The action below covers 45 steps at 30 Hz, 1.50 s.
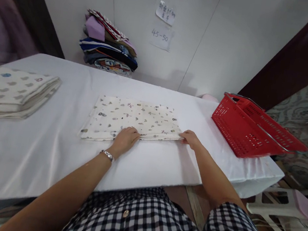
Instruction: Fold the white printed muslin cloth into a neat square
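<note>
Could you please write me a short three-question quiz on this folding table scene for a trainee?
1. True or false: both hands touch the near edge of the printed cloth.
2. Which wrist bears the bracelet: A left, B right, C neither?
3. What lies at the table's right end?

Key
1. True: the left hand presses on the near edge and the right hand is at its near right corner.
2. A.
3. A red basket, tilted; also, folded cloths lie at the left end and a mixed pile stands by the wall.
</note>
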{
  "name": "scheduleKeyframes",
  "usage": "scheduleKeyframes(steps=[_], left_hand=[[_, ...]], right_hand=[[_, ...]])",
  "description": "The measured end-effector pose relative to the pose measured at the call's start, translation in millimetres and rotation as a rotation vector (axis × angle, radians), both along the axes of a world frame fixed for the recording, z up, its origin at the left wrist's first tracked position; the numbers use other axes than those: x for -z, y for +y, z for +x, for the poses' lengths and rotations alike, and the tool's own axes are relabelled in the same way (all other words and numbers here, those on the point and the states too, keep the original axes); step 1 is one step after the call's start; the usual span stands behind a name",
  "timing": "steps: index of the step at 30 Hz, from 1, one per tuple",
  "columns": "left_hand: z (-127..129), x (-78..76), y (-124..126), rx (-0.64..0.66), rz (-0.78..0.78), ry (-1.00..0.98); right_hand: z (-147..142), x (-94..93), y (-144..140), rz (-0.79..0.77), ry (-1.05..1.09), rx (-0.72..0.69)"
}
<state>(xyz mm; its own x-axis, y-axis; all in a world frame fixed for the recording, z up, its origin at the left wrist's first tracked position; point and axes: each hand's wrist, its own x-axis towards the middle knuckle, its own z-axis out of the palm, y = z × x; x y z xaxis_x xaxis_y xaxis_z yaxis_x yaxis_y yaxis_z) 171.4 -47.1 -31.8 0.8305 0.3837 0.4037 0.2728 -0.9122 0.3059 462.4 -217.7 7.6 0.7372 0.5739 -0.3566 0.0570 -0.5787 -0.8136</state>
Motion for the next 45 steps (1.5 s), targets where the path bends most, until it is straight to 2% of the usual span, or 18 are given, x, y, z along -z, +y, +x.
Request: scheduleKeyframes(steps=[7,10,11,13,15,18,22,27,32,35,40,45], left_hand=[[-4,-0.7,-2,0.000,-0.034,0.002],[-7,-3.4,-6,-0.002,-0.047,0.010],[-8,-4.3,-7,-0.006,-0.049,0.012],[-10,-5.8,-10,-0.017,-0.049,0.011],[-11,-6.7,-12,-0.032,-0.045,0.012],[-12,-7.6,-16,-0.049,-0.042,0.033],[-24,-10.9,-16,-0.070,-0.041,0.041],[-70,-13.5,5,-0.159,-0.050,0.008],[-133,-6.9,32,-0.332,-0.016,-0.009],[-155,-4.7,35,-0.425,0.010,-0.023],[-156,-4.7,28,-0.527,-0.031,-0.088],[-153,-0.6,28,-0.623,-0.221,-0.240]], right_hand=[[-3,8.1,-5,-0.196,-0.243,-0.092],[-2,8.1,-10,-0.348,-0.578,-0.191],[-4,8.7,-11,-0.351,-0.724,-0.246],[-12,11.5,-8,-0.223,-0.976,-0.406],[-29,16.4,-1,-0.020,-1.107,-0.588],[-64,26.9,14,0.127,-1.112,-0.803],[-97,41.8,25,0.060,-1.067,-0.936],[-99,48.2,23,0.063,-1.089,-0.938],[-98,49.1,20,0.089,-1.108,-0.916],[-100,48.5,21,0.092,-1.084,-0.908],[-116,33.9,35,0.123,-1.048,-0.929],[-148,28.5,58,0.130,-1.045,-1.048]])
